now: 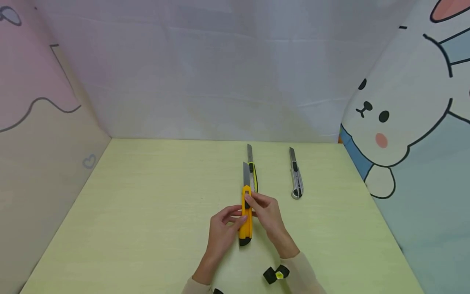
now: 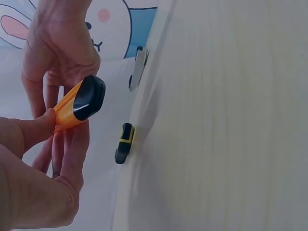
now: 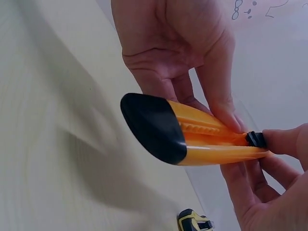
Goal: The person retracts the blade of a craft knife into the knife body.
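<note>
At far left, the wall [image 1: 44,163] bears a faint heart outline [image 1: 89,161]; next comes the left hand [image 1: 224,229], its grip narrow, thumb on the lower body of the orange cutter [image 1: 248,228] and fingers behind it; the cutter is held clear of the pale table [image 1: 154,212], near the middle — blade [image 1: 246,175] extended and pointing away from the person, black end cap [image 1: 244,241] towards the person; just beyond, partly hidden by it, a yellow-and-black cutter [image 1: 256,179] lies on the table, its blade also out; the right hand [image 1: 269,216] pinches the orange cutter higher up, thumb against the black slider [image 1: 247,205] and fingers underneath; near that hand's cuff sits a black device [image 1: 271,275] with a yellow spot; further right, well apart from both hands, a silver cutter [image 1: 296,179] lies with its blade extended — beyond it, the right wall shows a cartoon rabbit [image 1: 415,118].
</note>
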The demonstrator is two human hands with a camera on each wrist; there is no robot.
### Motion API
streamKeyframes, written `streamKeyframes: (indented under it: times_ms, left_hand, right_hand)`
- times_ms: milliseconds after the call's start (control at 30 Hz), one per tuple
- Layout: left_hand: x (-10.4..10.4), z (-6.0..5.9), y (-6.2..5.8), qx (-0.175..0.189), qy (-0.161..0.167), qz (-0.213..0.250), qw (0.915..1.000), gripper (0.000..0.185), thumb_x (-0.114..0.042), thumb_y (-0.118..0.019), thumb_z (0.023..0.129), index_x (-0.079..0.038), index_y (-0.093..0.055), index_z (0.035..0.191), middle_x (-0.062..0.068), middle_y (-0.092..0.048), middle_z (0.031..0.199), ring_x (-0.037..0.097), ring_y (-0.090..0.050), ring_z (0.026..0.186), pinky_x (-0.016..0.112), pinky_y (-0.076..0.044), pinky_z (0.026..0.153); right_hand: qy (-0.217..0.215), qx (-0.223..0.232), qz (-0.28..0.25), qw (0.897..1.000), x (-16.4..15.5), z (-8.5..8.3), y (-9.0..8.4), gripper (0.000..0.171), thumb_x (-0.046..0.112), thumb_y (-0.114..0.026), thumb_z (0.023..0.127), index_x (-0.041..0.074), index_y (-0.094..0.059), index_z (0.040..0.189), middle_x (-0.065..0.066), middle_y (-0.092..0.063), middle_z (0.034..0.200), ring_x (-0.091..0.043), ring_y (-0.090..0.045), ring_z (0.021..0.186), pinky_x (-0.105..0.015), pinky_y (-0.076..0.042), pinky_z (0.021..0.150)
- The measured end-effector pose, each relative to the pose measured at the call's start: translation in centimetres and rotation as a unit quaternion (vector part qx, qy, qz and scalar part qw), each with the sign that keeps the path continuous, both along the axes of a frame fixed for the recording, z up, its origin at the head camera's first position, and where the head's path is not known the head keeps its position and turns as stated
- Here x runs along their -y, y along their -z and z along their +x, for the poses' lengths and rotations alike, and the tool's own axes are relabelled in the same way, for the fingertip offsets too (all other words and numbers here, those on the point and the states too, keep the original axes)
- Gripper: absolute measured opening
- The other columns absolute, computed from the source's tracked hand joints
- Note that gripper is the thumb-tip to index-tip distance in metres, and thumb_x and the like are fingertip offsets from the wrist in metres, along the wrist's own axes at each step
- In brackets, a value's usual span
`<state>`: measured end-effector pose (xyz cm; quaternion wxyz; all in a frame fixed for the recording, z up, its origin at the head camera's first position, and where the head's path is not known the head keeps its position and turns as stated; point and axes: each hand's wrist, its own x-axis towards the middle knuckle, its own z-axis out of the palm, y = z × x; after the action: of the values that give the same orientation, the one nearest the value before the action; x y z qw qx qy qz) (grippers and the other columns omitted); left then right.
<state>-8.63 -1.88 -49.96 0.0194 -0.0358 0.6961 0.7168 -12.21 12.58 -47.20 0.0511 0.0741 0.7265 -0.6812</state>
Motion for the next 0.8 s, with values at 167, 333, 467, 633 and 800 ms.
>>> streamKeyframes:
  times_ms: [167, 333, 467, 633, 800]
  left_hand:
    - [-0.07, 0.00, -0.16, 0.001, 0.000, -0.002, 1.0000, 0.029, -0.013, -0.081, 0.090, -0.006, -0.075, 0.118, 0.012, -0.071, 0.105, 0.023, -0.067, 0.083, 0.022, -0.058, 0.070]
    - [-0.17, 0.00, -0.03, 0.005, -0.003, -0.006, 1.0000, 0.027, -0.012, -0.081, 0.090, -0.006, -0.075, 0.116, 0.012, -0.071, 0.103, 0.023, -0.067, 0.082, 0.021, -0.058, 0.070]
    - [-0.27, 0.02, 0.01, 0.006, -0.004, -0.005, 1.0000, 0.026, -0.011, -0.081, 0.090, -0.006, -0.076, 0.115, 0.012, -0.071, 0.102, 0.023, -0.067, 0.082, 0.022, -0.058, 0.070]
    - [-0.34, 0.01, 0.19, 0.003, -0.011, -0.006, 0.9999, 0.026, -0.011, -0.081, 0.089, -0.007, -0.077, 0.114, 0.011, -0.071, 0.103, 0.023, -0.068, 0.082, 0.022, -0.058, 0.070]
    - [-0.38, -0.08, 0.38, 0.001, -0.011, 0.000, 0.9999, 0.026, -0.011, -0.081, 0.089, -0.006, -0.077, 0.115, 0.012, -0.072, 0.103, 0.024, -0.068, 0.083, 0.021, -0.058, 0.070]
  right_hand:
    - [-0.003, 0.005, -0.001, 1.000, -0.11, -0.06, 0.09, 0.042, 0.026, -0.072, 0.099, -0.002, -0.069, 0.130, -0.012, -0.073, 0.114, -0.019, -0.067, 0.095, -0.037, -0.060, 0.085]
    - [-0.010, 0.011, -0.003, 1.000, -0.23, -0.04, 0.17, 0.043, 0.025, -0.071, 0.099, -0.001, -0.067, 0.133, -0.013, -0.072, 0.118, -0.019, -0.066, 0.096, -0.038, -0.060, 0.088]
    - [-0.009, 0.013, -0.011, 1.000, -0.32, -0.03, 0.32, 0.042, 0.024, -0.071, 0.100, -0.002, -0.067, 0.133, -0.013, -0.072, 0.117, -0.019, -0.065, 0.096, -0.038, -0.059, 0.088]
    - [-0.010, 0.015, -0.027, 0.999, -0.35, 0.00, 0.60, 0.042, 0.024, -0.071, 0.100, -0.003, -0.067, 0.132, -0.011, -0.072, 0.113, -0.018, -0.065, 0.095, -0.036, -0.060, 0.086]
    - [-0.011, 0.010, -0.034, 0.999, -0.37, 0.11, 0.61, 0.041, 0.022, -0.070, 0.100, -0.004, -0.067, 0.131, -0.010, -0.072, 0.111, -0.018, -0.065, 0.094, -0.035, -0.060, 0.085]
